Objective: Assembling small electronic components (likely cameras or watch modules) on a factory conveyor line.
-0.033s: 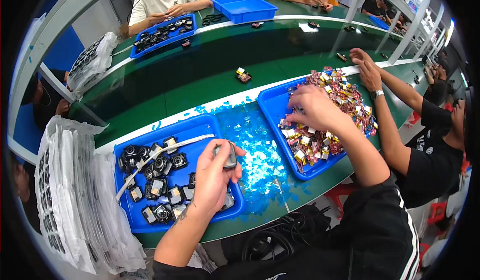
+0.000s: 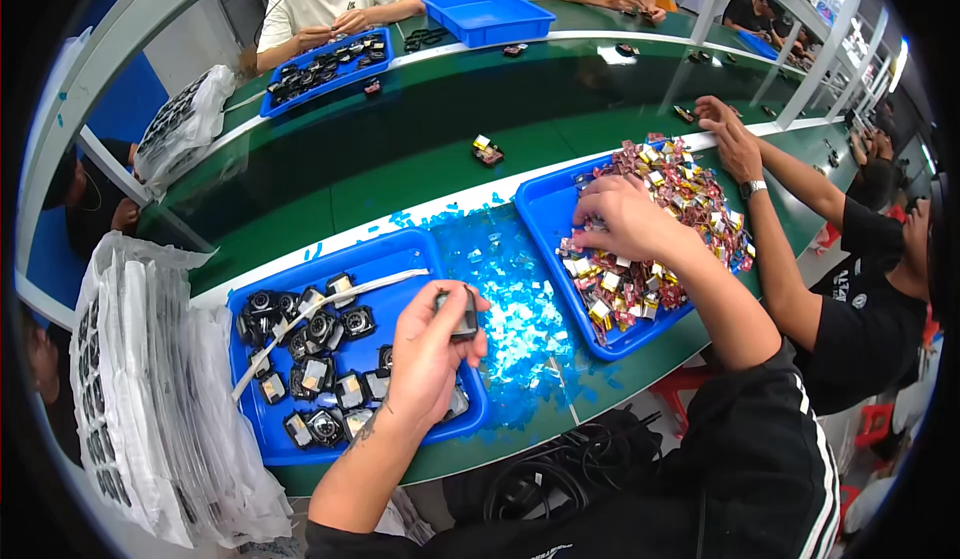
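Observation:
A dark grey square watch case [image 2: 464,319] rests in my left hand [image 2: 425,357], its thumb and fingers closed round it. That hand hovers over the right side of a blue tray [image 2: 415,251] where several black watch cases [image 2: 322,329] lie. My right hand [image 2: 635,221] is down on a heap of small red circuit boards with silver and yellow battery cells [image 2: 700,204] inside a second blue tray [image 2: 535,209]. Its fingers and thumb are bent together at the heap's left part; what is between them is too small to make out.
Blue film scraps [image 2: 510,309] litter the bench between the trays. A pale strip [image 2: 400,277] lies across the left tray. Bagged stacked trays [image 2: 165,389] stand at the left. A green belt [image 2: 400,144] runs behind, carrying a board [image 2: 487,150]. A co-worker's hands [image 2: 735,144] are at the right.
The watch case has turned slightly in my left hand. My right hand's fingers have drawn in closer over the heap. The co-worker's hands at the right have shifted a little.

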A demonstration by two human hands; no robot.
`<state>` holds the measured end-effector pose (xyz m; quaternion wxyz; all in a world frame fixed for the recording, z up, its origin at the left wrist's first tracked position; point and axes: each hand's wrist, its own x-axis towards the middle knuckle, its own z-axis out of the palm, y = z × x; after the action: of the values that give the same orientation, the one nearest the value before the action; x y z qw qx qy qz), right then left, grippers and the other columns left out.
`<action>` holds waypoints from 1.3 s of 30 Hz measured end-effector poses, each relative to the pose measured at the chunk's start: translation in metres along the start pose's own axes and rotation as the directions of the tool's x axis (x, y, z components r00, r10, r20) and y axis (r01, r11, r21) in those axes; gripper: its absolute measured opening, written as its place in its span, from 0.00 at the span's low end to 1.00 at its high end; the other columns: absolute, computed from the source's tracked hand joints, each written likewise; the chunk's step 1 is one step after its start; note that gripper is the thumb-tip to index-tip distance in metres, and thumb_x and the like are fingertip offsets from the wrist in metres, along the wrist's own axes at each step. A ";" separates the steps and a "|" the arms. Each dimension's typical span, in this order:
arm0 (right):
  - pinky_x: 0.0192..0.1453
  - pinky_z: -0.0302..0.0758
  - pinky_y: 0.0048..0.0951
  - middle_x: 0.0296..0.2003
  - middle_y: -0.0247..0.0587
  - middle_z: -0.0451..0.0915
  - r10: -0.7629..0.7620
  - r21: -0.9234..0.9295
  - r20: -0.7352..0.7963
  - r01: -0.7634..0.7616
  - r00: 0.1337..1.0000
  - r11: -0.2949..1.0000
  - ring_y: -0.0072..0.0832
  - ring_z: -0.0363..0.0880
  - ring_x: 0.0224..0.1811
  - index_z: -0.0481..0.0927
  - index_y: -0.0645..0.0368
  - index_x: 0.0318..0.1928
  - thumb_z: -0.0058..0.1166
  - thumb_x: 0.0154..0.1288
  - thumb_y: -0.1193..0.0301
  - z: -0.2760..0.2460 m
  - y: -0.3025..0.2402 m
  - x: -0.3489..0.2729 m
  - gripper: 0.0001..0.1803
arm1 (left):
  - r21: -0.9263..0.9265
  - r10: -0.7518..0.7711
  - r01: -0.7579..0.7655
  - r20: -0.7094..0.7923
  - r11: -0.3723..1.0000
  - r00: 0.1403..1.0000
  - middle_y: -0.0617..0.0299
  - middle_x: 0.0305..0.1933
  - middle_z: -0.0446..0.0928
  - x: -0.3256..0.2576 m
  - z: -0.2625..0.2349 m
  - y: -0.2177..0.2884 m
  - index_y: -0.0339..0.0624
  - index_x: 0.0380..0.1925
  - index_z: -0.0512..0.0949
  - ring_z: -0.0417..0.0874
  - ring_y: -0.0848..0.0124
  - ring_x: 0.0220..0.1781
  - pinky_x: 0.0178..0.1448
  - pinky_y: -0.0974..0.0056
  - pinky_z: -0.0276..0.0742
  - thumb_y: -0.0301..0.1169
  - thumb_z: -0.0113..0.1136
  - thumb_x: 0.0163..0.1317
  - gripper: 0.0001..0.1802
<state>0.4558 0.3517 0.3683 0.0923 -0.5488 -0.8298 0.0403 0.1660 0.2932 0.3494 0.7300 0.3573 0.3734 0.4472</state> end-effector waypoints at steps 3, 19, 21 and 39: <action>0.58 0.71 0.37 0.43 0.45 0.80 0.020 0.382 -0.072 0.009 0.997 0.924 0.41 0.77 0.51 0.82 0.60 0.35 0.65 0.57 0.70 -0.010 0.011 -0.002 0.08 | 0.027 -0.045 0.044 0.042 0.999 0.998 0.54 0.42 0.80 0.001 -0.001 -0.003 0.40 0.53 0.68 0.83 0.69 0.31 0.30 0.69 0.77 0.33 0.49 0.73 0.13; 0.45 0.76 0.30 0.34 0.36 0.82 0.190 0.583 -0.244 -0.013 0.951 0.812 0.28 0.81 0.38 0.78 0.60 0.33 0.59 0.62 0.74 -0.005 -0.006 -0.006 0.04 | 0.325 0.218 -0.220 0.044 0.920 0.975 0.60 0.47 0.76 -0.002 0.008 -0.009 0.40 0.55 0.73 0.80 0.74 0.40 0.39 0.71 0.76 0.25 0.54 0.67 0.16; 0.43 0.75 0.23 0.32 0.35 0.83 0.357 0.943 -0.097 -0.029 0.929 0.332 0.21 0.80 0.35 0.78 0.60 0.35 0.58 0.65 0.74 -0.009 -0.011 -0.012 0.03 | 0.327 0.261 -0.253 0.019 0.911 0.965 0.61 0.47 0.74 -0.006 0.006 -0.009 0.38 0.52 0.76 0.79 0.75 0.40 0.40 0.72 0.75 0.24 0.57 0.65 0.15; 0.43 0.77 0.25 0.40 0.36 0.78 0.202 0.801 -0.253 0.088 0.946 0.592 0.24 0.79 0.42 0.76 0.62 0.50 0.60 0.61 0.79 0.023 -0.109 -0.039 0.16 | 0.542 0.462 -0.501 0.219 0.675 0.859 0.55 0.44 0.72 -0.007 0.008 -0.014 0.40 0.32 0.83 0.77 0.69 0.40 0.41 0.66 0.75 0.29 0.69 0.56 0.06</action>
<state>0.3675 0.2736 0.3595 0.4604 -0.4734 -0.6776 0.3237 0.1762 0.2806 0.3423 0.4526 0.6622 0.3610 0.4757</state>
